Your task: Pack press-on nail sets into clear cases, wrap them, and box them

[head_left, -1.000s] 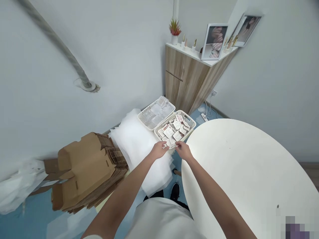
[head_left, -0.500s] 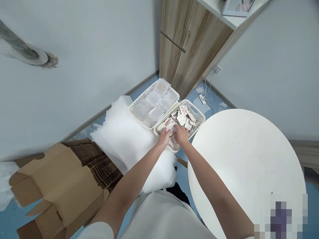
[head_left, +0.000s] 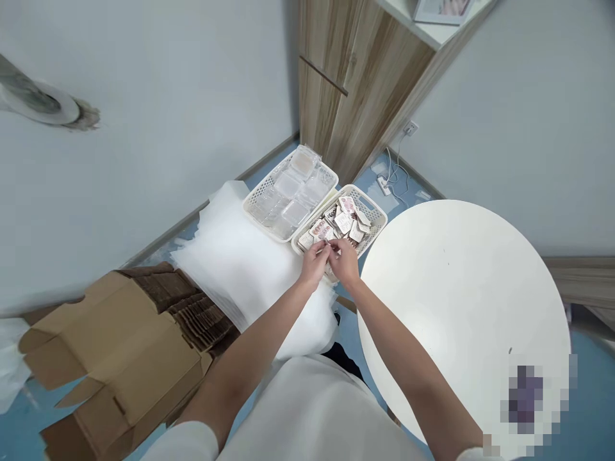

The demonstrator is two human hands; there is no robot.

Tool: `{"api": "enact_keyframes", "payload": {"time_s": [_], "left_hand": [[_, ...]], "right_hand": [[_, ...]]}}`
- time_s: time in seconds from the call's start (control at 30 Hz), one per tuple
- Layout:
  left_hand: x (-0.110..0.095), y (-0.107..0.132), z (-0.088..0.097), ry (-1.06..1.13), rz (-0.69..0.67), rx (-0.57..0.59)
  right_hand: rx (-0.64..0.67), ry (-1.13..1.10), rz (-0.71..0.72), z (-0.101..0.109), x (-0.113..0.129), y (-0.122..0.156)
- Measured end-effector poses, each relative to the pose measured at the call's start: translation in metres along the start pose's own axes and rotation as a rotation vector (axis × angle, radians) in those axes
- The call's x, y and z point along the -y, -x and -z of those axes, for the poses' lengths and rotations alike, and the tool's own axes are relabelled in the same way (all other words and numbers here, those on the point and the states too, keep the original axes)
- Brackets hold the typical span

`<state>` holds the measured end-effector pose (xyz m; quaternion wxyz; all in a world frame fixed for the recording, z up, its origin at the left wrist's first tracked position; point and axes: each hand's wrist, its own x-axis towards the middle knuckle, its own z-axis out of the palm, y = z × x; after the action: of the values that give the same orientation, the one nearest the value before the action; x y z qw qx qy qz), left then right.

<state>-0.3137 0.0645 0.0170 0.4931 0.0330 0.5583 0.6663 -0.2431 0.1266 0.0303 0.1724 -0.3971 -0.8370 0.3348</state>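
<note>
My left hand point(head_left: 314, 264) and my right hand point(head_left: 344, 261) meet over the near end of a white perforated basket point(head_left: 379, 216). Their fingertips are pinched close together around something small that I cannot make out. Beneath and beyond them, a heap of small printed cards point(head_left: 343, 223) fills the basket, some with pinkish pictures and others with text. A second white basket point(head_left: 259, 221) touches it on the left and holds several clear plastic boxes point(head_left: 289, 184).
White foam sheets point(head_left: 230, 243) are stacked left of the baskets, beside flattened cardboard boxes point(head_left: 120, 339). On the right stands a round white table point(head_left: 461, 288). A wood-grain cabinet point(head_left: 355, 83) rises behind, with a power strip point(head_left: 383, 186) and cables on the blue floor.
Both hands have drawn together, and their fingertips now meet above the cards. Before, they were slightly apart down among the cards. The whole view has shifted a little.
</note>
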Motion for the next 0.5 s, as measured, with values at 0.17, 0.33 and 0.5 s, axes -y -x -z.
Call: {"api": "enact_keyframes", "payload": {"time_s": [0.17,0.33,0.5], "left_hand": [[-0.011,0.044,-0.005,0.058,-0.036,-0.032],[-0.015,0.078,0.0,0.039,-0.053,-0.033],[-0.017,0.103,0.001,-0.024,-0.064,-0.032]], "right_hand": [[-0.015,-0.096,0.189,0.023,0.019,0.042],[-0.142,-0.182,0.244,0.05,0.015,0.075],[-0.179,-0.416,0.054,0.063,0.008,0.087]]}}
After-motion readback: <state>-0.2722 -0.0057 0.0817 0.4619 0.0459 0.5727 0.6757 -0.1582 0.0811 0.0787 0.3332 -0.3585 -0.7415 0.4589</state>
